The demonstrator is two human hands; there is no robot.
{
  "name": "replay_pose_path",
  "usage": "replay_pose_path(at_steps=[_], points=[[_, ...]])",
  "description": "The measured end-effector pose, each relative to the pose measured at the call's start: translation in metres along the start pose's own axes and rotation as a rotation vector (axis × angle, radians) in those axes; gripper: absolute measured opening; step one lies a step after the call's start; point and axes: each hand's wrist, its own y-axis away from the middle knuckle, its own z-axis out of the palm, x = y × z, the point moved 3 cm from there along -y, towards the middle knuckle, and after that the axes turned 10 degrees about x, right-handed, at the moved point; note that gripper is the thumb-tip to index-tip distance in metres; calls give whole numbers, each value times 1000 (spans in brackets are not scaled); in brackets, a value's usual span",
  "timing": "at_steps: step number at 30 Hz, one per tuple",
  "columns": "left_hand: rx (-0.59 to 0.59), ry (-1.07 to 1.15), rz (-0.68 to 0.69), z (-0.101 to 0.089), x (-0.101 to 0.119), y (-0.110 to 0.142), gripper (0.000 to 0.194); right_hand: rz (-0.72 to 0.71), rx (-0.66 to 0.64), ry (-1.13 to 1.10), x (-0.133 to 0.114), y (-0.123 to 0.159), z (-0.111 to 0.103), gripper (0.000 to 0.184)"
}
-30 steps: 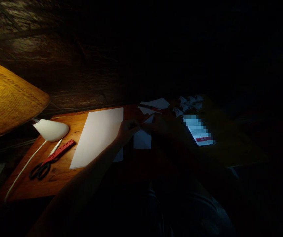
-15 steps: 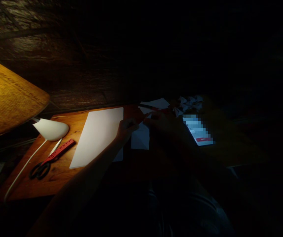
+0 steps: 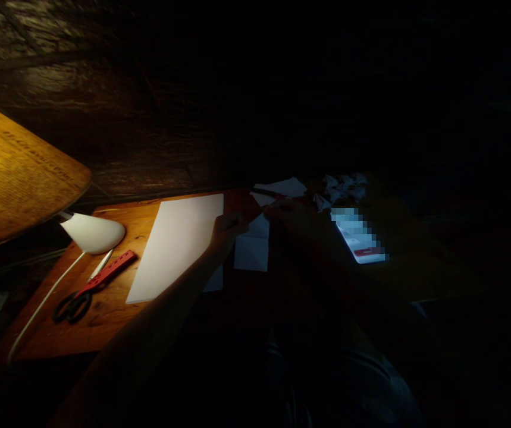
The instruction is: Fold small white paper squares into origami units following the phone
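Note:
A small creased piece of paper [image 3: 252, 252] lies low over the dim middle of the table. At its upper left edge my left hand [image 3: 228, 232] is closed, fingers curled with the tips on the paper. My right hand [image 3: 288, 215] pinches near its upper right corner, the fingers partly lost in shadow. A fold line runs across the paper between the two hands. To the left, a large white sheet or stack of paper [image 3: 179, 244] lies partly under my left forearm.
A lamp base [image 3: 97, 233], red-sheathed scissors [image 3: 106, 275] and a white pen-like stick [image 3: 100, 265] are at the left. Behind the hands lie a paper scrap [image 3: 293, 186] and a dark slender tool [image 3: 265, 191]. Several folded paper pieces [image 3: 342, 189] sit beyond a lit phone [image 3: 357, 238].
My right hand has shifted slightly right, away from the left one. The upper part of the small paper now lies flatter and shows more of its creased surface.

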Motion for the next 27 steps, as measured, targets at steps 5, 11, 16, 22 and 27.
replay_pose_path(at_steps=[5, 11, 16, 22, 27], points=[[0, 19, -18, 0, 0, 0, 19, -14, -14, 22, -2, 1, 1, 24], [16, -9, -6, -3, 2, 1, 20, -24, 55, 0, 3, -10, -13, 32], [73, -38, -20, -6, -6, -2, 14, -31, 54, 37, -2, -13, -18, 32], [51, -81, -23, -4, -5, -1, 16, 13, -222, 153, -5, 7, 4, 21], [-65, -113, -36, 3, -4, 1, 20, 37, -94, 319, -5, 11, 3, 20]])
